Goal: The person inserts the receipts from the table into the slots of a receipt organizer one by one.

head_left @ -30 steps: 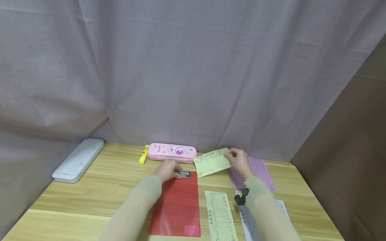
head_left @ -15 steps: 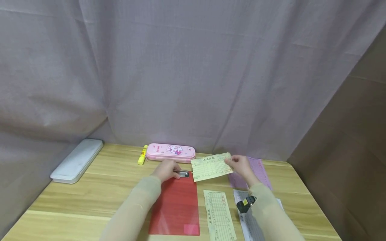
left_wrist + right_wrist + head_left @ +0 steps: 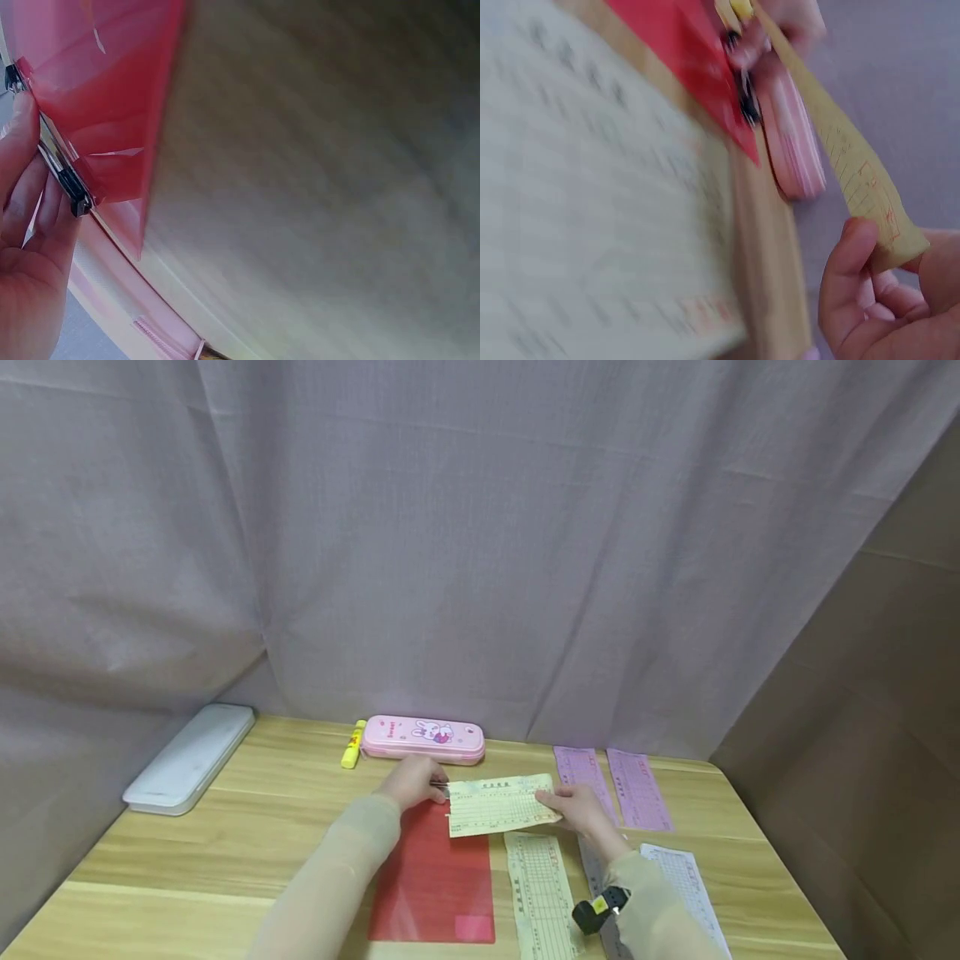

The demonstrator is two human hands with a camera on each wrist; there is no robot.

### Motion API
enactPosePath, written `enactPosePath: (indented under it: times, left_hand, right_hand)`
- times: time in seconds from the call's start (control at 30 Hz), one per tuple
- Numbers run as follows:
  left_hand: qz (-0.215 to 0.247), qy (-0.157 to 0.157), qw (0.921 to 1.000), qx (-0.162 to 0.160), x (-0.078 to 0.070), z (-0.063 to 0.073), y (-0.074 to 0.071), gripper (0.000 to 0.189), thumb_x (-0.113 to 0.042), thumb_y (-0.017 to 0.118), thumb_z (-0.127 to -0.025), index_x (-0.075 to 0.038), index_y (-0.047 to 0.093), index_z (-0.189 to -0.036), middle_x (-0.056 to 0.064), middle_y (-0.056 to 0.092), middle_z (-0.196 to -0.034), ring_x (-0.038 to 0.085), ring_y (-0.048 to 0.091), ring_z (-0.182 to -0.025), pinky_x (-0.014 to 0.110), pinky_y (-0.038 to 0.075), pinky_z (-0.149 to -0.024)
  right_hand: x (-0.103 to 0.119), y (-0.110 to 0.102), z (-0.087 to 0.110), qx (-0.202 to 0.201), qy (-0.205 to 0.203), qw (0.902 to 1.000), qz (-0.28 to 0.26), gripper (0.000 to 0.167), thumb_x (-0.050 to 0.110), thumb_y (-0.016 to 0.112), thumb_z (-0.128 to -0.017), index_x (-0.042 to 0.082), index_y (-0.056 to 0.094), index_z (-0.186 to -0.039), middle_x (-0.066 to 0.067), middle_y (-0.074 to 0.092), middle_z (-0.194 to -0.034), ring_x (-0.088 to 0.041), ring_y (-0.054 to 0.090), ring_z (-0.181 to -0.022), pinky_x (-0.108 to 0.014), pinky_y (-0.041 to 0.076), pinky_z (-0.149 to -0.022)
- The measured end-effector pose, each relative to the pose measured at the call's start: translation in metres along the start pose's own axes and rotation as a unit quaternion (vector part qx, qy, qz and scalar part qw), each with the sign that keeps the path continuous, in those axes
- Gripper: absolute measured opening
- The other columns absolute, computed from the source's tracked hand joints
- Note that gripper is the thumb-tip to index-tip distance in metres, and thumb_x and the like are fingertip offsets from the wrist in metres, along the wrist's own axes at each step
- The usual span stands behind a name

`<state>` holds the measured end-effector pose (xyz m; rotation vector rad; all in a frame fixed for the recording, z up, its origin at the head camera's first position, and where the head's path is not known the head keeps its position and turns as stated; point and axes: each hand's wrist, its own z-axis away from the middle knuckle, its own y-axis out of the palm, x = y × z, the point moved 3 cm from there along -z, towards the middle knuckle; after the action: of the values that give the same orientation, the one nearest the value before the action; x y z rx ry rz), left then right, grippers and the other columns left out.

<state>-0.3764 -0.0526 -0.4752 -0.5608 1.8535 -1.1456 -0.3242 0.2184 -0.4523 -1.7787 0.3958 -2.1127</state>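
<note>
My left hand [image 3: 412,783] grips the metal clip [image 3: 64,165] at the far end of a red clipboard [image 3: 433,885], thumb on one side and fingers on the other in the left wrist view. The clipboard lies lengthwise on the table. Between thumb and fingers, my right hand [image 3: 579,812] pinches the right end of a yellow printed slip [image 3: 491,808]. The slip's left part overlaps the clipboard's top and hides most of the clip in the head view. In the right wrist view this slip [image 3: 862,176] is seen almost edge-on, raised in the hand.
Behind the clipboard are a pink pencil case [image 3: 423,739] and a yellow glue stick [image 3: 354,745]. A white case [image 3: 191,760] lies at left. Another yellow slip [image 3: 545,893] sits right of the clipboard, with purple slips [image 3: 640,789] and white slips [image 3: 686,885] farther right.
My right hand has carried the yellow slip leftward and nearer, from beside the clipboard to over its clip end. Two purple slips now show fully. The left hand stays on the clip.
</note>
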Motion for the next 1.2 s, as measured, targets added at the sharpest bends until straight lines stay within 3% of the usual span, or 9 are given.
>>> enactPosePath:
  times: [0.33,0.63,0.87,1.2]
  left_hand:
    - [-0.003,-0.024,0.9996,0.013,0.0,-0.002,0.003,0.02,-0.017,0.082,-0.071,-0.01,0.076,-0.089,-0.004,0.072,-0.083,0.012,0.065,-0.084,0.03,0.053,-0.081]
    - [0.014,-0.052,0.9985,0.014,-0.001,0.001,0.001,0.024,-0.016,0.082,-0.071,-0.009,0.075,-0.093,-0.001,0.073,-0.089,0.016,0.066,-0.091,0.033,0.053,-0.085]
    - [0.014,-0.043,0.9989,0.015,0.0,0.002,0.001,0.024,-0.018,0.083,-0.07,-0.01,0.076,-0.092,-0.002,0.073,-0.088,0.016,0.066,-0.091,0.033,0.053,-0.085]
    - [0.013,-0.027,0.9994,0.015,0.001,0.002,0.0,0.026,-0.018,0.082,-0.071,-0.009,0.075,-0.094,0.0,0.073,-0.09,0.015,0.066,-0.091,0.033,0.053,-0.084]
  right_hand:
    - [-0.008,0.037,0.013,0.01,0.024,0.9968,-0.076,0.024,0.006,0.067,-0.086,-0.015,0.063,-0.096,-0.005,0.064,-0.07,-0.008,0.059,-0.054,-0.02,0.053,-0.05]
    - [0.002,0.064,0.017,0.051,0.026,0.9937,-0.096,0.022,0.003,0.066,-0.085,-0.015,0.061,-0.095,-0.009,0.065,-0.072,-0.01,0.061,-0.052,-0.026,0.057,-0.054]
    - [0.004,0.084,0.015,0.07,0.052,0.9855,-0.146,0.015,-0.001,0.063,-0.087,-0.015,0.058,-0.092,-0.01,0.061,-0.074,-0.013,0.064,-0.056,-0.028,0.059,-0.059]
    - [0.006,0.102,0.012,0.086,0.066,0.9787,-0.175,0.017,-0.002,0.061,-0.088,-0.016,0.055,-0.096,-0.01,0.062,-0.076,-0.016,0.065,-0.06,-0.028,0.059,-0.061]
